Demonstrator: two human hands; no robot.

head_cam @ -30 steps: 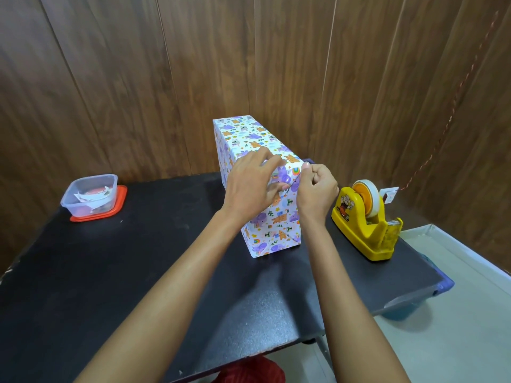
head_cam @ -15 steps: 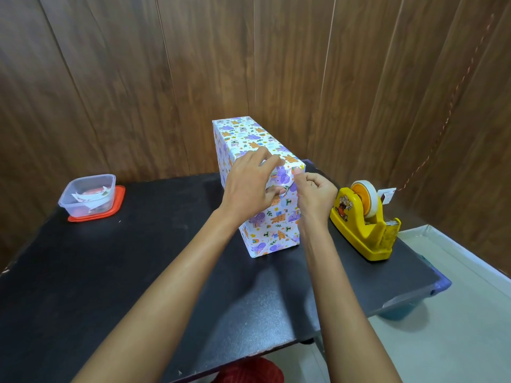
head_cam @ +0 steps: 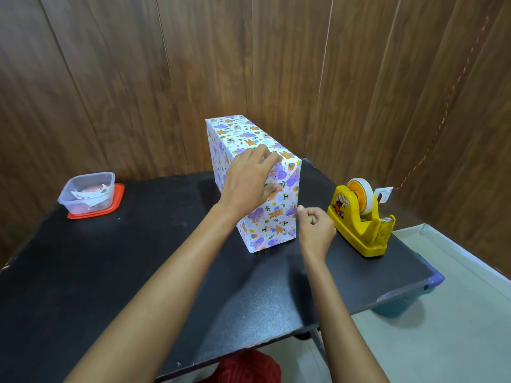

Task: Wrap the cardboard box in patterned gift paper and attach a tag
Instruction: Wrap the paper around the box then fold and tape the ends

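Note:
The wrapped box [head_cam: 276, 217] stands upright on the black table [head_cam: 138, 258], covered in white paper with purple and orange animal prints. My left hand [head_cam: 249, 183] lies flat over its near top corner, fingers spread on the paper and thumb pressing the near end face. My right hand [head_cam: 315, 225] is curled into a loose fist just right of the box's lower right edge, apart from the paper, with nothing visible in it. No tag is visible on the box.
A yellow tape dispenser [head_cam: 359, 219] with a white roll stands right of the box near the table's right edge. A clear plastic tub [head_cam: 87, 192] with paper scraps sits on a red lid at the far left. Wooden wall panels close the back.
My right hand has dropped from the box's upper near corner down to beside its lower right edge and closed into a fist. My left hand stays on the box top.

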